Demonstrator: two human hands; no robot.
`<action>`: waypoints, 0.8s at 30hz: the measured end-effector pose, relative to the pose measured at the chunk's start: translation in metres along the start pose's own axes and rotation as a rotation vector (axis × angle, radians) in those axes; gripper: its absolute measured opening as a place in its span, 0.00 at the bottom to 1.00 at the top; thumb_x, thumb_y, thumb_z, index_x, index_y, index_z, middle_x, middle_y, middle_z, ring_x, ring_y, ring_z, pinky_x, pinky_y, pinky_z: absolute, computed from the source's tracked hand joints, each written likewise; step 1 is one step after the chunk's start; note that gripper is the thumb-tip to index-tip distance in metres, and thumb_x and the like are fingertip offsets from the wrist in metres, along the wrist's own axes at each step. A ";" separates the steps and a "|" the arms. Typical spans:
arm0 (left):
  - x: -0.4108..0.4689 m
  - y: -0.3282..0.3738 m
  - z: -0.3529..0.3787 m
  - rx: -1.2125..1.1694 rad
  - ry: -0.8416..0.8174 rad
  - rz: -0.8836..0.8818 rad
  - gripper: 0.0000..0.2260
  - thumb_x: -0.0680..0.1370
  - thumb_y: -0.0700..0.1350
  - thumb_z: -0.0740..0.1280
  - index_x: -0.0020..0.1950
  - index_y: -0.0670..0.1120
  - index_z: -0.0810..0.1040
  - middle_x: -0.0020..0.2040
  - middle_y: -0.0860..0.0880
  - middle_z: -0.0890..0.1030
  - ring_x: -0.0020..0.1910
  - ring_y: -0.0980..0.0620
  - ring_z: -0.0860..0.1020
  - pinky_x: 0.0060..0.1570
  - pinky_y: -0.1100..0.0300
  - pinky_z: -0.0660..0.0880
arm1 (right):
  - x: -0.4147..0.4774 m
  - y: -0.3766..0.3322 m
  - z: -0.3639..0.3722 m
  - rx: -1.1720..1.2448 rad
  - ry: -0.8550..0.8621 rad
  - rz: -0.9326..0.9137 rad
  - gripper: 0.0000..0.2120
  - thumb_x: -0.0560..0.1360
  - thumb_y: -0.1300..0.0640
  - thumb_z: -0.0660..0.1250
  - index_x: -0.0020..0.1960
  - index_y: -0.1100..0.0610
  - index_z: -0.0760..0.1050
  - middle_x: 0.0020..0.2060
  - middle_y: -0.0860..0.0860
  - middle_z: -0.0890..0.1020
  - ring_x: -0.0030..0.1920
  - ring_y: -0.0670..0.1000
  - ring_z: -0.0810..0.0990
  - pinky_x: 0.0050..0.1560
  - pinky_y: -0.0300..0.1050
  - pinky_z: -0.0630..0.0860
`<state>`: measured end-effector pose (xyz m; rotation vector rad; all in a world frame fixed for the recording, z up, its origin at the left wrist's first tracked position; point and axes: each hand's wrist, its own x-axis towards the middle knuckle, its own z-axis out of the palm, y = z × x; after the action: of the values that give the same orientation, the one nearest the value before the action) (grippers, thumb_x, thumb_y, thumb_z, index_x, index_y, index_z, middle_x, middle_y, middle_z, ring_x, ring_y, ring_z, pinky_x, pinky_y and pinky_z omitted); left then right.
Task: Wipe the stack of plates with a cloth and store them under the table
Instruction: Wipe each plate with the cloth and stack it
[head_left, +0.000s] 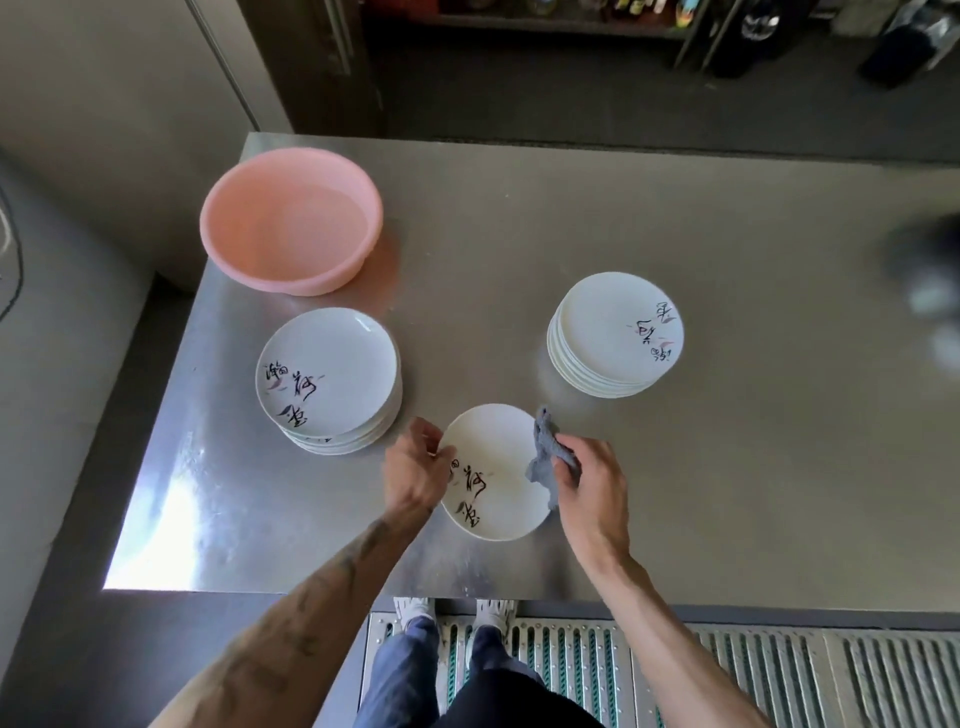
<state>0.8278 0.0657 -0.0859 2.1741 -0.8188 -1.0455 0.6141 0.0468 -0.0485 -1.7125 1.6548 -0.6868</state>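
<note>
Lower centre, our left hand (415, 470) pinches the rim of a round white plate (496, 441); our right hand (592, 483) grips a crumpled grey cloth (543, 454); open steel table (753, 493) spreads right.

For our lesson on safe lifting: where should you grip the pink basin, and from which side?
Probably its rim, from the right: the basin stands upright, its smooth walls flare outward, and a plate stack sits on its near side.

A single white plate (493, 470) with black brush lettering sits face up near the table's (727, 493) front edge. A crumpled grey cloth (545, 460) rests on its right rim. A stack of matching plates (327, 379) stands toward the left edge, and a second stack (615, 332) stands farther back to the right.
</note>
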 end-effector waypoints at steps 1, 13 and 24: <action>0.001 -0.004 0.004 -0.007 -0.004 0.016 0.09 0.74 0.37 0.73 0.46 0.48 0.74 0.40 0.50 0.83 0.29 0.62 0.80 0.27 0.69 0.72 | 0.000 0.003 0.007 -0.016 -0.041 0.005 0.13 0.78 0.66 0.68 0.60 0.55 0.81 0.50 0.48 0.78 0.51 0.49 0.78 0.52 0.33 0.71; 0.000 -0.051 0.003 0.515 -0.308 0.578 0.53 0.67 0.62 0.80 0.83 0.44 0.59 0.82 0.45 0.61 0.78 0.45 0.62 0.76 0.49 0.59 | 0.022 0.016 0.060 -0.316 -0.228 0.049 0.16 0.80 0.54 0.68 0.67 0.50 0.76 0.63 0.51 0.71 0.67 0.54 0.69 0.59 0.49 0.74; 0.004 -0.054 0.001 0.566 -0.267 0.650 0.55 0.68 0.69 0.75 0.84 0.45 0.53 0.83 0.47 0.59 0.80 0.49 0.60 0.77 0.51 0.58 | 0.037 0.012 0.092 -0.390 -0.327 -0.182 0.21 0.81 0.55 0.67 0.73 0.50 0.71 0.65 0.52 0.71 0.66 0.56 0.69 0.66 0.51 0.71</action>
<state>0.8434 0.0970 -0.1273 1.9459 -1.9764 -0.8239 0.6784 0.0189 -0.1202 -2.1367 1.4779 -0.1473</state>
